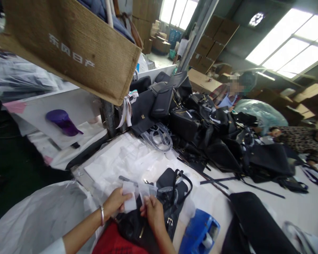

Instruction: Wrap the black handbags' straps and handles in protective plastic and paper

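My left hand [117,203], with a silver bracelet at the wrist, pinches a small white sheet [129,200], perhaps thin paper or foam. Just to its right, my right hand [154,211] is closed on a thin translucent sheet [147,190]. Both hands are above a black handbag [167,180] lying on the table in front of me. The bag has thin looped handles [187,181] and a gold buckle [170,221]; my hands and forearms hide part of it.
A blue plastic dispenser [198,231] stands right of the bag. Black handbags [185,123] are heaped along the table [304,208]. A burlap bag [69,46] hangs upper left; a plastic sack [50,218] lies lower left. Two people sit or stand beyond the heap.
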{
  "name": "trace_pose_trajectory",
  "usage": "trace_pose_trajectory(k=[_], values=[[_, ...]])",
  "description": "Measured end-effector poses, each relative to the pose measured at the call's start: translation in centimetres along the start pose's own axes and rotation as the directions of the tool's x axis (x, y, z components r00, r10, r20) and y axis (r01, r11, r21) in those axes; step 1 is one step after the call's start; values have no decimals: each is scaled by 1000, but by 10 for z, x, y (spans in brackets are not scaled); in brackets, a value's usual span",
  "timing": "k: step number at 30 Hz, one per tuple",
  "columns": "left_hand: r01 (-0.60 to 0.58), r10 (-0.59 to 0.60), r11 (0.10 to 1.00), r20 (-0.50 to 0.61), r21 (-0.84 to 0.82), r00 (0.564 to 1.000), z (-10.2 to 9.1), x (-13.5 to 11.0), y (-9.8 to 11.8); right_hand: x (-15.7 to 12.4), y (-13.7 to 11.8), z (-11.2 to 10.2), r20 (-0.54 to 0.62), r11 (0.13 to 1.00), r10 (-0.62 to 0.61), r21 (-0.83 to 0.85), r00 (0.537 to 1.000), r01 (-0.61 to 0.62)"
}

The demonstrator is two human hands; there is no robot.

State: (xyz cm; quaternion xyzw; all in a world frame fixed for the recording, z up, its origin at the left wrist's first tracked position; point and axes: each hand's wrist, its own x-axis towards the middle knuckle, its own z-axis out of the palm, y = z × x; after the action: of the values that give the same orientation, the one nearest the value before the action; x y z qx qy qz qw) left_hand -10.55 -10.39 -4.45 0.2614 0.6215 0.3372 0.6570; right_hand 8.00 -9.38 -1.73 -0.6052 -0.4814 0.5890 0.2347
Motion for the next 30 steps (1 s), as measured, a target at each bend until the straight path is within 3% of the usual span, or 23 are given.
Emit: trace_pose_trajectory(k=[3, 6, 9, 11, 13, 15, 16, 17, 19, 20, 22, 23, 27, 30], values=[[-17, 21, 1000, -248, 17, 969, -26, 20, 0, 1, 10, -26, -99, 999, -30, -24, 995, 28], [-35, 32, 999, -440, 2, 897, -47, 27, 8, -5, 17, -56, -153, 999, -41, -39, 987, 36], [-47, 74, 997, -591, 61, 803, -50, 16, 17, -21, 19, -77, -169, 991, -80, -118, 982, 60], [-70, 202, 972, -646, 224, 736, -39, 1, 25, -34, 18, -82, -148, 977, -116, -195, 982, 86], [-147, 464, 836, -536, 529, 705, -17, -19, 35, -48, 16, -82, -106, 946, -152, -302, 983, 114], [-292, 660, 573, -220, 765, 719, 14, -40, 48, -62, 11, -76, -40, 887, -211, -427, 977, 174], [-372, 666, 493, -67, 787, 743, 32, -50, 55, -68, 8, -72, 16, 845, -254, -484, 967, 230], [-439, 623, 468, 66, 767, 780, 50, -60, 60, -74, 4, -68, 90, 794, -304, -527, 949, 304], [-518, 433, 511, 315, 687, 845, 81, -76, 65, -84, -4, -60, 251, 671, -403, -573, 880, 470], [-522, 329, 552, 405, 650, 853, 92, -82, 64, -88, -7, -58, 320, 615, -435, -577, 842, 537], [-489, 174, 631, 505, 602, 846, 104, -89, 57, -94, -9, -58, 398, 565, -469, -551, 789, 614], [-452, 123, 672, 513, 587, 849, 105, -90, 50, -96, -8, -61, 404, 581, -479, -520, 779, 626], [-255, -41, 817, 493, 518, 869, 100, -88, 27, -98, 6, -75, 293, 741, -466, -388, 835, 549], [-177, -104, 859, 502, 481, 859, 98, -83, 23, -94, 20, -80, 238, 793, -409, -385, 881, 473]])
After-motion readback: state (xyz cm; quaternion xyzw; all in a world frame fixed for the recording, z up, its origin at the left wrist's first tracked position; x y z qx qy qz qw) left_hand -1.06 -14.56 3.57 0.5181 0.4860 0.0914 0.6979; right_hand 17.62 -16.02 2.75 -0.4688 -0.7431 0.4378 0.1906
